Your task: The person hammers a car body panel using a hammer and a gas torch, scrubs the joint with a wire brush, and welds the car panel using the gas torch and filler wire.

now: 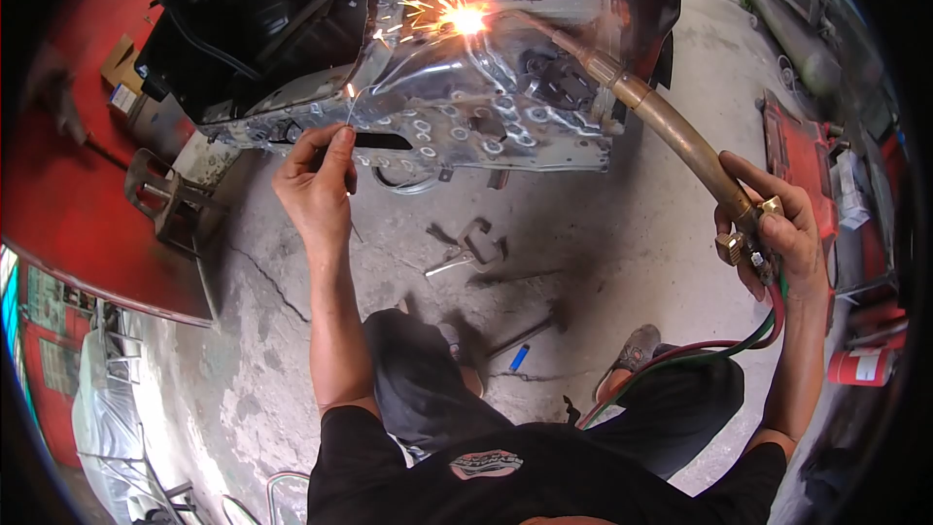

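Note:
My right hand [789, 224] is wrapped around the valve end of a brass gas welding torch [682, 136]. The torch's tip reaches a car body panel [554, 154], where a bright flame [468, 19] throws sparks up and to the left. Between thumb and fingers, my left hand [321, 175] pinches a thin filler rod [351, 109] near the panel's lower left edge. A small orange glow shows just above those fingers; glare hides the weld spot. Red and green hoses [714, 350] trail from the torch handle across my leg.
Locking pliers [471, 248], a hammer [520, 331] and a blue lighter [520, 358] lie on the concrete floor between my feet. A red car panel [97, 224] stands at left, near a small stool [165, 199]. Gas cylinders [797, 34] and a red toolbox [802, 170] are at right.

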Available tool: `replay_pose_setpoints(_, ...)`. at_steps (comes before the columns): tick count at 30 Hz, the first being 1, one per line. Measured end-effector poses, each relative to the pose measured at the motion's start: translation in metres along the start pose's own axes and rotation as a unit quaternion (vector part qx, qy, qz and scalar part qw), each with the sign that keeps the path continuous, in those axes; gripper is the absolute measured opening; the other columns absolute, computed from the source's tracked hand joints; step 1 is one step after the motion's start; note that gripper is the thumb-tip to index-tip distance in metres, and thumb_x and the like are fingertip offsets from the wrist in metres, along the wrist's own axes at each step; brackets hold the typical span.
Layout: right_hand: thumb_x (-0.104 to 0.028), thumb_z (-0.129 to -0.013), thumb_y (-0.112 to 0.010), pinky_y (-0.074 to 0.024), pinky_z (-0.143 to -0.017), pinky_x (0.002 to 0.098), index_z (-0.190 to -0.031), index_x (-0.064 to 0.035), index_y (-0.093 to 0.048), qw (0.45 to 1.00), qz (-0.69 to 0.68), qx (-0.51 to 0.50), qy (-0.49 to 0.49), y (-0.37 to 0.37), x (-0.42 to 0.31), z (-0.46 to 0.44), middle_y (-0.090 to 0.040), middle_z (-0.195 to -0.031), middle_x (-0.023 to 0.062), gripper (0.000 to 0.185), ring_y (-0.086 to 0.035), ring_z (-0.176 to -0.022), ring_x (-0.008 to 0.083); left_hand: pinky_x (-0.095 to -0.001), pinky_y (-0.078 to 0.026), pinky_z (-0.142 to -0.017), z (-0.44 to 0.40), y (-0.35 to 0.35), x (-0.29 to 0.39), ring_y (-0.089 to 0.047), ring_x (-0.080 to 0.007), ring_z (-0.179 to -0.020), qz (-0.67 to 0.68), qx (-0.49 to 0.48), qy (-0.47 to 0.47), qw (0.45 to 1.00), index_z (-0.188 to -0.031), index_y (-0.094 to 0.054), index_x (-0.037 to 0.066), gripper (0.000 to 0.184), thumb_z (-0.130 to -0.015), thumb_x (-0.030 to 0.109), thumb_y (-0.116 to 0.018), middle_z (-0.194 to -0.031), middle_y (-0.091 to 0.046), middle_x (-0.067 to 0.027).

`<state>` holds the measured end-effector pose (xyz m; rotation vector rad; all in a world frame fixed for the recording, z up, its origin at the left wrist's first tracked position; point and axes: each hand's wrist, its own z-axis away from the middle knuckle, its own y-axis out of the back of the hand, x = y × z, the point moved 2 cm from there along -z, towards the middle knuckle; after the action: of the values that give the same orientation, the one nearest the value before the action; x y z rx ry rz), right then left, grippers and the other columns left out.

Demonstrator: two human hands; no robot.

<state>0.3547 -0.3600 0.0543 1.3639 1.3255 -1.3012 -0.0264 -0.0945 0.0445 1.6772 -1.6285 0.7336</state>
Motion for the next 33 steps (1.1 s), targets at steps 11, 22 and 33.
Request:
replay_pose_setpoints(11, -0.033, -0.087, -0.069, -0.0436, -0.030, 0.0235, -0.144, 0.0096, -0.046, 1.000, 0.000, 0.017, 0.010, -0.0043, 0.0003, 0.0003, -0.064, -0.077, 0.0190, 0.075, -0.056, -0.042, 0.0139, -0.0215, -0.036, -0.047, -0.0007, -0.0005, -0.0023, -0.051, -0.0064, -0.056, 0.004, -0.006, 0.006, 1.000, -0.098, -0.072, -0.006, 0.017, -0.094, 0.010, -0.074, -0.077, -0.061, -0.0026)
replay_pose_setpoints(22, -0.034, -0.087, -0.070, -0.0456, -0.030, 0.0241, -0.145, 0.0107, -0.044, 1.000, 0.000, 0.015, 0.010, -0.0031, 0.0008, 0.0004, -0.065, -0.081, 0.0188, 0.078, -0.061, -0.048, 0.0160, -0.0216, -0.035, -0.047, -0.0008, -0.0004, -0.0018, -0.051, -0.0066, -0.056, 0.000, 0.002, 0.006, 1.000, -0.098, -0.072, -0.007, 0.018, -0.094, 0.010, -0.074, -0.077, -0.061, -0.0024)
replay_pose_setpoints(33, -0.032, -0.087, -0.070, -0.0452, -0.030, 0.0238, -0.144, 0.0100, -0.046, 1.000, -0.011, 0.005, 0.006, -0.0038, 0.0004, 0.0002, -0.065, -0.081, 0.0184, 0.075, -0.059, -0.044, 0.0149, -0.0217, -0.035, -0.046, -0.0012, -0.0013, -0.0021, -0.051, -0.0064, -0.055, -0.004, -0.006, 0.000, 1.000, -0.098, -0.072, -0.006, 0.017, -0.094, 0.010, -0.073, -0.078, -0.062, -0.0029)
